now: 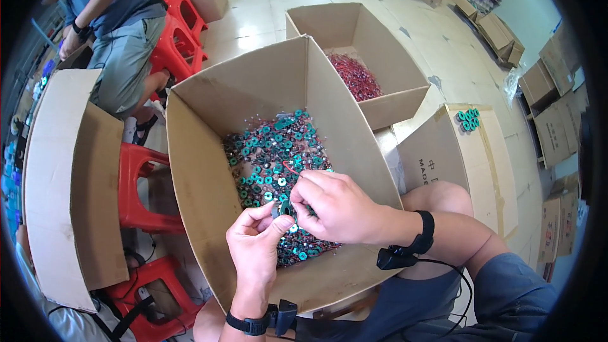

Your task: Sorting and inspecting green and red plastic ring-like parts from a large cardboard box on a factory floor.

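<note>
Over the open cardboard box (pixel 342 120) both my hands work close together. My left hand (pixel 254 240) is closed, with thumb and fingers pinching a small dark round part (pixel 278 209) that shows some green. My right hand (pixel 335 208) is also closed, its fingertips against that same part. A short red wire (pixel 290 167) sticks up from the right fingers; where its lower end goes is hidden. Below the hands, a loose heap of small green and dark ring-shaped parts (pixel 256 180) with wires covers the box floor.
Behind stands another cardboard box (pixel 396 66) holding red wired pieces (pixel 356 77). Several green rings (pixel 468 120) sit on a taped carton (pixel 491 171) at right. Red stools (pixel 136 187) and an open carton (pixel 54 177) are at left, near a seated person (pixel 123 25).
</note>
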A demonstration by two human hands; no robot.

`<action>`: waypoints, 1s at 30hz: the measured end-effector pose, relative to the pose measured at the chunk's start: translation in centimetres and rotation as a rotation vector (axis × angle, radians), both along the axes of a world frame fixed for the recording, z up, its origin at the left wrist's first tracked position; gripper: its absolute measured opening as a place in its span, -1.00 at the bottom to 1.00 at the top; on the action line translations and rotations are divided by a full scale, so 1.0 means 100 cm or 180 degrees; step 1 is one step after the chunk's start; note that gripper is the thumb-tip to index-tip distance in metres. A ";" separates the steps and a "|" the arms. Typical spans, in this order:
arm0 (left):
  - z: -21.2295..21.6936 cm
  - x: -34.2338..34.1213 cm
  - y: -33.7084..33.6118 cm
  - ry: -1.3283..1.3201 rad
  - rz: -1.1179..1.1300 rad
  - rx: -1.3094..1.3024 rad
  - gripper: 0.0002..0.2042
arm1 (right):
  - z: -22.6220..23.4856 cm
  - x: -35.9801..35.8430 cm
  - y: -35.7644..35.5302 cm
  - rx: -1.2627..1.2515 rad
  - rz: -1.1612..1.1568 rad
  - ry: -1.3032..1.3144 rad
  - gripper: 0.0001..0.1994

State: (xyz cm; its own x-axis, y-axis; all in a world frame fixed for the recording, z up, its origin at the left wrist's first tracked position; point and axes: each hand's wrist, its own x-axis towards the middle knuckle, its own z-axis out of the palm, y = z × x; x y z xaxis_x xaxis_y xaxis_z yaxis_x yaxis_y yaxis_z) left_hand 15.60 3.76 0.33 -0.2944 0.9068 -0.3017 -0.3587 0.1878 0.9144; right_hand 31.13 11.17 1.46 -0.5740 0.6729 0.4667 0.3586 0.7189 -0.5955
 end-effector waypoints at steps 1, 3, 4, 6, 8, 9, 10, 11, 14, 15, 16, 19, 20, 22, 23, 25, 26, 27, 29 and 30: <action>-0.001 0.000 -0.001 0.0042 0.0040 0.0004 -0.72 | 0.001 -0.001 -0.002 0.0135 -0.0025 -0.0075 -0.84; -0.004 0.001 -0.002 0.0082 0.0061 -0.0026 -0.73 | 0.001 -0.001 -0.004 0.0179 -0.0039 -0.0156 -0.85; -0.006 0.000 -0.002 0.0114 0.0085 -0.0027 -0.73 | 0.000 -0.001 -0.005 0.0234 -0.0036 -0.0238 -0.85; -0.007 0.000 0.000 0.0142 0.0092 -0.0056 -0.73 | 0.001 0.002 0.000 0.0226 -0.0016 -0.0336 -0.86; -0.004 0.002 0.003 -0.0041 0.0124 0.0077 -0.72 | 0.003 0.005 0.006 -0.0213 0.0169 0.0025 -0.88; -0.005 0.001 0.003 -0.0117 0.0070 0.0135 -0.69 | 0.002 0.006 0.011 -0.0269 0.0212 0.0090 -0.88; -0.005 0.000 0.004 -0.0114 0.0065 0.0123 -0.69 | 0.004 0.008 0.014 -0.0280 0.0206 0.0094 -0.88; -0.003 0.000 0.005 -0.0288 0.0017 0.0191 -0.68 | 0.007 0.010 0.016 -0.0616 0.0272 0.0137 -0.87; -0.005 -0.006 0.002 -0.0544 -0.0149 0.0330 -0.66 | 0.015 0.014 0.022 -0.1564 0.0383 0.0209 -0.85; -0.004 -0.007 0.000 -0.0767 -0.0342 0.0571 -0.66 | 0.015 0.015 0.024 -0.2690 0.0733 0.0507 -0.86; -0.003 -0.008 -0.002 -0.0991 -0.0535 0.0812 -0.65 | 0.016 0.017 0.026 -0.3815 0.1083 0.0814 -0.86; -0.005 -0.010 -0.002 -0.0991 -0.0608 0.0836 -0.65 | 0.008 0.012 0.021 -0.3746 0.1042 0.0899 -0.86; -0.006 -0.010 0.000 -0.0957 -0.0563 0.0888 -0.65 | 0.004 0.008 0.017 -0.3344 0.0865 0.1005 -0.87; -0.008 -0.004 0.001 -0.0784 -0.0465 0.0646 -0.62 | 0.010 0.001 0.003 -0.0482 -0.0011 0.0385 -0.92; -0.009 0.001 0.001 -0.0682 -0.0406 0.0656 -0.60 | 0.010 -0.003 0.001 -0.0287 -0.0010 0.0455 -0.92; -0.020 0.006 -0.003 -0.0385 -0.0352 0.0652 -0.51 | 0.011 -0.001 -0.001 -0.0098 -0.0043 0.0506 -0.91; -0.020 0.007 -0.004 -0.0395 -0.0364 0.0640 -0.51 | 0.013 0.002 0.002 -0.0183 0.0096 0.0556 -0.92; -0.015 0.008 -0.003 -0.0450 -0.0282 0.0751 -0.50 | 0.013 0.004 0.004 -0.0273 0.0249 0.0619 -0.92; -0.006 0.007 0.000 -0.0509 -0.0171 0.0897 -0.52 | 0.020 0.009 0.007 -0.1104 0.0230 0.0579 -0.92; -0.007 0.005 0.000 -0.0506 -0.0179 0.0894 -0.52 | 0.022 0.010 0.009 -0.1911 0.0207 0.0527 -0.91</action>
